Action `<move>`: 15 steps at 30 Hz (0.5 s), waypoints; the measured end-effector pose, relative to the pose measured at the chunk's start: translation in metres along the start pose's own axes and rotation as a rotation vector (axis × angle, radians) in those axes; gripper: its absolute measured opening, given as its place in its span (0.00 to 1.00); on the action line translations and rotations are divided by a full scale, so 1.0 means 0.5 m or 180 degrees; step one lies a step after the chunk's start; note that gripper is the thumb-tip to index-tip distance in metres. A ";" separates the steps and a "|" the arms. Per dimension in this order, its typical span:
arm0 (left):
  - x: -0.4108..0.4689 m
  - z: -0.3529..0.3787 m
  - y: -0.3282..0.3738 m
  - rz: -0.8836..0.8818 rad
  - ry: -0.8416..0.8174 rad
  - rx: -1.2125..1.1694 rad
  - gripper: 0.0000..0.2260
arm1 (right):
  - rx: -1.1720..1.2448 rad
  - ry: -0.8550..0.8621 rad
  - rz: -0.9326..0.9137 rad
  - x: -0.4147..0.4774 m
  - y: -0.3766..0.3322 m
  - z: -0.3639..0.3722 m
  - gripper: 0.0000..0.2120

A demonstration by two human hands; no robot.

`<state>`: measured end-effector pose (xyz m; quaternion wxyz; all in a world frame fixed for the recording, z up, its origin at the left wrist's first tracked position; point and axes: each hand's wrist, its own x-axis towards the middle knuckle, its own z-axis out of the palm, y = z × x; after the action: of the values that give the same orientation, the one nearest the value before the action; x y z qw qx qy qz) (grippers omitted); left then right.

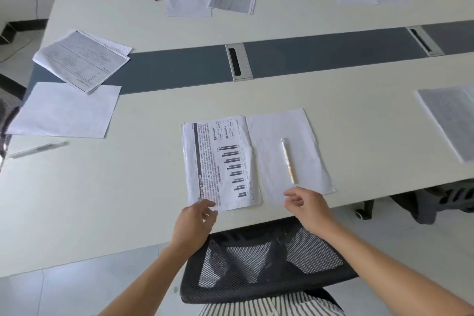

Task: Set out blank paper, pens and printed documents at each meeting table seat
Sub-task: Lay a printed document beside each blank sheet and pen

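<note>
Hovering beside one pen (288,160): two hands (195,223) (305,206)

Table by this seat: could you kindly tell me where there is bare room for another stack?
Bare tabletop lies between the clear pen and the printed document, and between that document and the grey strip. Crowded: the blank sheet beside it carries a white pen.

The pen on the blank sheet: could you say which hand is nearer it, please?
Right. The right hand hovers just short of the pen; the left hand is farther, by the printed document.
</note>
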<state>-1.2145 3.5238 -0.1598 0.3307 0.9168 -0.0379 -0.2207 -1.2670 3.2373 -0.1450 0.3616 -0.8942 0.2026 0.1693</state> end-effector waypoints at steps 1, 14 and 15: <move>-0.022 -0.013 0.004 -0.0045 -0.0010 -0.0221 0.09 | 0.0154 0.0014 -0.0019 -0.025 -0.005 0.000 0.11; -0.444 -0.043 -0.027 -0.1116 0.0887 -0.2256 0.08 | 0.0831 -0.1043 -0.0733 -0.247 -0.098 0.089 0.04; -0.477 -0.033 -0.040 -0.1226 0.0930 -0.2260 0.06 | 0.0796 -0.1152 -0.0791 -0.258 -0.107 0.105 0.03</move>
<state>-1.4234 3.6007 -0.0706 0.5804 0.7580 0.2596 -0.1455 -1.3601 3.3408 -0.0919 0.5178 -0.8156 0.0425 0.2545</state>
